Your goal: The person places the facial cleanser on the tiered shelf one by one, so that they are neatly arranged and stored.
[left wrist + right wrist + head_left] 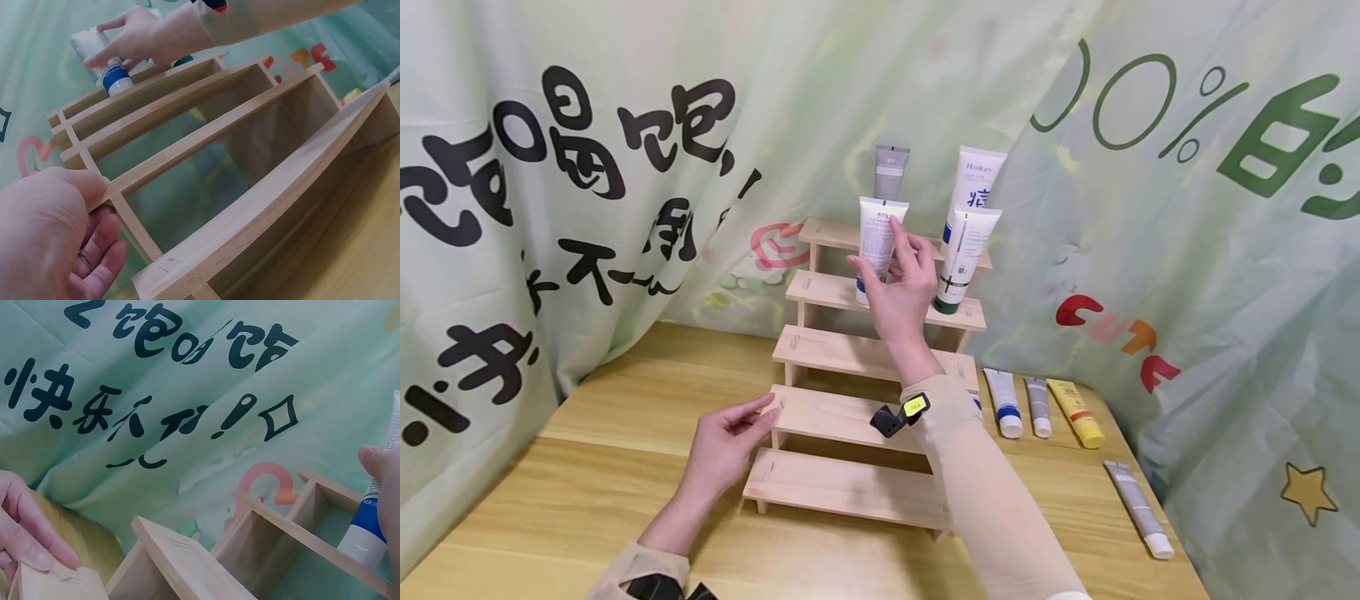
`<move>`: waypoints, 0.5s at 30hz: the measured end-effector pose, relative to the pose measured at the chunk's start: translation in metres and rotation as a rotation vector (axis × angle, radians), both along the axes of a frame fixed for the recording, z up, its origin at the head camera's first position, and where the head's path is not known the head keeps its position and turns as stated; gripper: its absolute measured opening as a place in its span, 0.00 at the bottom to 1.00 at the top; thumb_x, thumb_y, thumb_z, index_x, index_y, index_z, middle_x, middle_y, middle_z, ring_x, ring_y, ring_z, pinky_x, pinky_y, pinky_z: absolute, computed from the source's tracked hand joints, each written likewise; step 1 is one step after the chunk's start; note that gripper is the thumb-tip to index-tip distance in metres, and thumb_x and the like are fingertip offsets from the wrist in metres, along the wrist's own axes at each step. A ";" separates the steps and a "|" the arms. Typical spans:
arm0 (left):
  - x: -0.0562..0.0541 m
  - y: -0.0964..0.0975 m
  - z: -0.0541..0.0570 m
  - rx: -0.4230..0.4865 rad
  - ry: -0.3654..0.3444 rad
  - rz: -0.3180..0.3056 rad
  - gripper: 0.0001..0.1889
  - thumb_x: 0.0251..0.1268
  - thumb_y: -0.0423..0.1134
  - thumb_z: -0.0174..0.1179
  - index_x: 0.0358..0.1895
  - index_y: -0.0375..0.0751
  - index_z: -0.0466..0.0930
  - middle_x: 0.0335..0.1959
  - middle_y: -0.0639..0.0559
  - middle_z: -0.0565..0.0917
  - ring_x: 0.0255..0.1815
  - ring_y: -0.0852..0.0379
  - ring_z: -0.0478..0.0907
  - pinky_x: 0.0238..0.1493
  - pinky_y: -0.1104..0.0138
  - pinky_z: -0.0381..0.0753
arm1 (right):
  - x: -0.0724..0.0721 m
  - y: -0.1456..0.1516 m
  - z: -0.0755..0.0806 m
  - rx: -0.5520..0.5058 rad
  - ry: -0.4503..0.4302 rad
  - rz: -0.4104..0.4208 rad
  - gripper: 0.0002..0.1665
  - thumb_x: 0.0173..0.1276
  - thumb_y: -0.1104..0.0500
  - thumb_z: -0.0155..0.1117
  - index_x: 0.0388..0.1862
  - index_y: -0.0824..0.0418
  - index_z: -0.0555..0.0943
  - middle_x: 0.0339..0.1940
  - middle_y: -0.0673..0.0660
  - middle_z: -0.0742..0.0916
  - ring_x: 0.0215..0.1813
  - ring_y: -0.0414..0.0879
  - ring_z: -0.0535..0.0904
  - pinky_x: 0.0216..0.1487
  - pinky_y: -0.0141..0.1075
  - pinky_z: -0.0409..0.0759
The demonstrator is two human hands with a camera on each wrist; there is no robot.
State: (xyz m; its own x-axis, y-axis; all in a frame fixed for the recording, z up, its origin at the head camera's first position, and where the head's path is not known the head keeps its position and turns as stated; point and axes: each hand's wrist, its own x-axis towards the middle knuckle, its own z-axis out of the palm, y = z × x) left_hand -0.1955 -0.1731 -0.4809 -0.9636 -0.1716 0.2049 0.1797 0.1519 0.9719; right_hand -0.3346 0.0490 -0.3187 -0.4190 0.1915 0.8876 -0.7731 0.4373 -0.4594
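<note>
My right hand [910,287] pinches a white squeeze tube [874,237] with a blue band and white cap. The tube stands cap down at the left of the second-highest step of a wooden tiered stand [850,492]; in the left wrist view its cap [117,81] is at that step's edge. My left hand [722,446] grips the left end of a lower step between thumb and curled fingers. Behind the held tube, a grey tube [891,171] stands on the top step. At right stand a white tube with blue lettering [976,171] and a white tube with green cap [966,254].
On the table right of the stand lie a white tube with blue band [1002,400], a small grey tube [1039,404] and a yellow tube [1077,412]. Another grey tube [1137,504] lies near the right edge. A printed curtain [820,100] hangs close behind.
</note>
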 end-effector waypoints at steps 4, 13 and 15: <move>0.000 0.001 0.000 0.002 -0.007 -0.007 0.18 0.68 0.38 0.75 0.58 0.36 0.89 0.36 0.42 0.87 0.31 0.59 0.80 0.32 0.71 0.82 | 0.004 0.006 0.000 -0.017 -0.025 0.009 0.45 0.56 0.57 0.89 0.73 0.62 0.80 0.59 0.62 0.82 0.56 0.54 0.83 0.51 0.45 0.89; 0.001 0.001 0.000 -0.025 0.022 0.003 0.18 0.68 0.40 0.76 0.56 0.37 0.90 0.35 0.44 0.87 0.30 0.59 0.81 0.31 0.71 0.82 | 0.026 0.029 0.014 -0.015 -0.011 -0.012 0.32 0.60 0.57 0.87 0.61 0.67 0.87 0.65 0.59 0.85 0.61 0.50 0.84 0.55 0.46 0.87; 0.001 0.000 -0.001 -0.031 0.020 0.010 0.18 0.67 0.41 0.76 0.56 0.38 0.90 0.35 0.44 0.87 0.31 0.59 0.81 0.32 0.71 0.83 | 0.032 0.035 0.017 -0.015 -0.014 -0.005 0.30 0.60 0.58 0.86 0.59 0.67 0.88 0.64 0.59 0.86 0.59 0.49 0.86 0.54 0.47 0.88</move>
State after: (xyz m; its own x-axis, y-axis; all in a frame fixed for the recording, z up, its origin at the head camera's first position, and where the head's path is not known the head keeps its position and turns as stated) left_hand -0.1947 -0.1731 -0.4822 -0.9575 -0.1741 0.2300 0.1978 0.1839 0.9628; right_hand -0.3024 0.0844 -0.3014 -0.4308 0.2067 0.8785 -0.7643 0.4340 -0.4769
